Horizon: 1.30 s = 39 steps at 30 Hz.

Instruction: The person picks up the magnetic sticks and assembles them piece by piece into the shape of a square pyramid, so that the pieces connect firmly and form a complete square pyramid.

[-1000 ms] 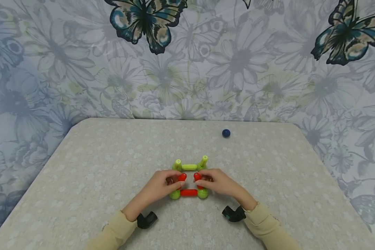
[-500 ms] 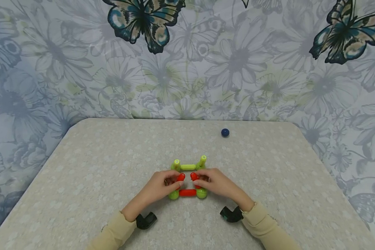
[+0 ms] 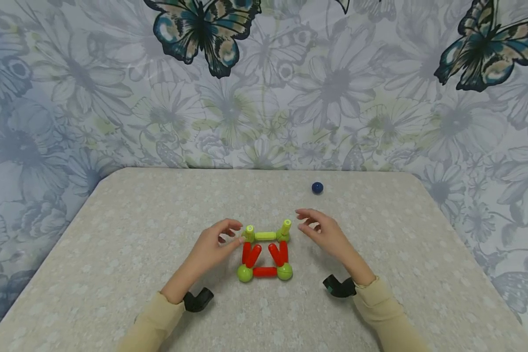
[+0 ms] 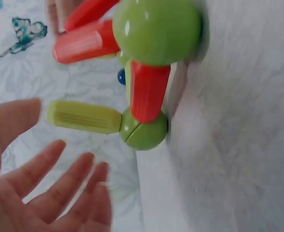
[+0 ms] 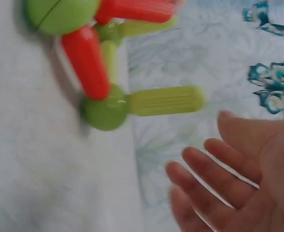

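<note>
A toy frame of rods and balls lies on the table in the head view. It has green balls (image 3: pixel 245 273) at its corners, a red rod (image 3: pixel 264 272) along the near side and a yellow-green rod (image 3: pixel 265 236) along the far side. Two red rods (image 3: pixel 253 255) lean up from the near balls, and two yellow-green rods (image 3: pixel 286 227) stand on the far ones. My left hand (image 3: pixel 211 244) is beside the far-left upright rod (image 4: pixel 84 117), fingers spread and holding nothing. Right of the far-right upright rod (image 5: pixel 166 101), my right hand (image 3: pixel 325 232) is also without a thing, fingers loosely bent.
A dark blue ball (image 3: pixel 317 188) lies near the table's back edge, right of the frame. Behind the table (image 3: pixel 158 205) hangs a flower and butterfly patterned backdrop (image 3: pixel 334 122). A black strap mount (image 3: pixel 198 299) is on each wrist.
Both hands have let go of the leaning red rods and moved up and outward, to beside the far upright rods. The toy frame stays in place.
</note>
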Available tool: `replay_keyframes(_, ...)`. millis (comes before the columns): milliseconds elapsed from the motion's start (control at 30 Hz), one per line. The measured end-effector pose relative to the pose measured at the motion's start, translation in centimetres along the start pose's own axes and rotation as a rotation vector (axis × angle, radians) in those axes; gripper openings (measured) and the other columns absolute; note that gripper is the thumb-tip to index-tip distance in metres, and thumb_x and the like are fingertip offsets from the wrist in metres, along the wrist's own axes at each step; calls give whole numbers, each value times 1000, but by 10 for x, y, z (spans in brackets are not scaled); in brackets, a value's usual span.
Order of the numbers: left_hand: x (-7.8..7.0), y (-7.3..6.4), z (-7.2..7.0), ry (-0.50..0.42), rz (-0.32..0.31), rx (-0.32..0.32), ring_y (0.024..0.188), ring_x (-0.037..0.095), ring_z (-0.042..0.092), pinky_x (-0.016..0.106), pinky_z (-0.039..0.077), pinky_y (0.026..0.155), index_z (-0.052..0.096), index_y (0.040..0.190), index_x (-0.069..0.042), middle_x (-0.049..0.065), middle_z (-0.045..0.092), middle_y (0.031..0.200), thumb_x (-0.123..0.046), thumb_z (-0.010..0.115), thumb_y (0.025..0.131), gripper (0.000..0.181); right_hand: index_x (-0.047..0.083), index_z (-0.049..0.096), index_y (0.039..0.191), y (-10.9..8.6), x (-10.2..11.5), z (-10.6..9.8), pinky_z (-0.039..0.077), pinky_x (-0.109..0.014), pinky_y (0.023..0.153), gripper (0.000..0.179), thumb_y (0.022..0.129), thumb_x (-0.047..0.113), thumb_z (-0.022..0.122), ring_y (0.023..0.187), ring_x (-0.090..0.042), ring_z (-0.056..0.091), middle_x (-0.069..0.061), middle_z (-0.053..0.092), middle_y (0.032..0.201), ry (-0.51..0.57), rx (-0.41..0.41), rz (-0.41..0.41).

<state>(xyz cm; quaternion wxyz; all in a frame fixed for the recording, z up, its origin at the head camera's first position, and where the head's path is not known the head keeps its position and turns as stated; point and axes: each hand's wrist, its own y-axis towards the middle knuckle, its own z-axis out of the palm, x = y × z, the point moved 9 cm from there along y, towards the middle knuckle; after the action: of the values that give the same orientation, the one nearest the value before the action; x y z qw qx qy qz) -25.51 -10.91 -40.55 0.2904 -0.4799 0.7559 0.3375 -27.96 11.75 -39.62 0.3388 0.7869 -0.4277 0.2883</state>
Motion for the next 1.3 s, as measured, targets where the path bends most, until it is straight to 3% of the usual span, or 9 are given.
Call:
replay_keyframes(100,3,6,11,30,34,46,108,25,55,42,46,83,55,127,-4,9,57,122,-15,69,87,44,1,53,130,3,-2,20,48,-38,82,41,90,5,62,105,-26,57,-13,58,121,31,49,-39)
replay_keyframes(233,3,11,24,96,78,75,110,24,55,42,45,88,58,125,-5,7,60,120,-12,69,86,41,0,55,128,6,5,37,48,-36,84,42,87,1,65,103,-25,60,-10,63,115,66,29,-59)
replay_keyframes(367,-2,10,24,222,128,31,103,21,60,39,47,85,65,116,-8,3,64,111,-10,72,84,33,1,62,119,7,16,46,49,-35,82,36,84,1,69,98,-22,62,-7,66,109,43,15,-103)
replay_keyframes(500,-16,8,24,332,238,24,95,17,62,34,49,78,67,110,-11,1,66,105,-8,73,82,28,4,67,114,8,26,55,48,-32,82,31,83,1,69,101,-17,60,-5,65,110,-10,64,-166)
replay_keyframes(833,-27,2,22,383,318,35,92,21,62,33,50,76,66,111,-6,5,66,102,0,73,79,32,6,65,118,9,32,61,46,-28,85,35,84,1,69,105,-16,58,-4,64,114,-61,139,-217)
replay_keyframes(967,-24,2,23,370,304,35,93,20,62,33,49,77,66,112,-7,4,66,103,-2,73,80,33,2,61,122,18,23,41,45,-33,88,36,87,8,68,107,-21,57,-7,61,119,2,140,-211)
replay_keyframes(1067,-20,3,25,356,293,41,94,19,61,34,49,78,67,113,-9,3,66,104,-4,73,81,33,-1,60,121,37,1,1,45,-39,88,34,89,9,65,106,-27,56,-12,60,119,28,-10,-152)
replay_keyframes(1200,-16,5,26,323,269,41,94,18,61,34,49,79,67,112,-9,2,66,104,-5,74,81,32,-2,56,125,65,-48,-52,40,-46,92,36,91,10,63,113,-34,49,-19,54,124,-106,-250,17)
replay_keyframes(1300,-12,6,28,278,241,51,96,18,60,34,48,80,68,111,-9,1,66,104,-6,74,80,32,-3,49,131,81,-86,-65,30,-51,99,44,92,12,62,123,-39,38,-24,43,133,-219,-229,158)
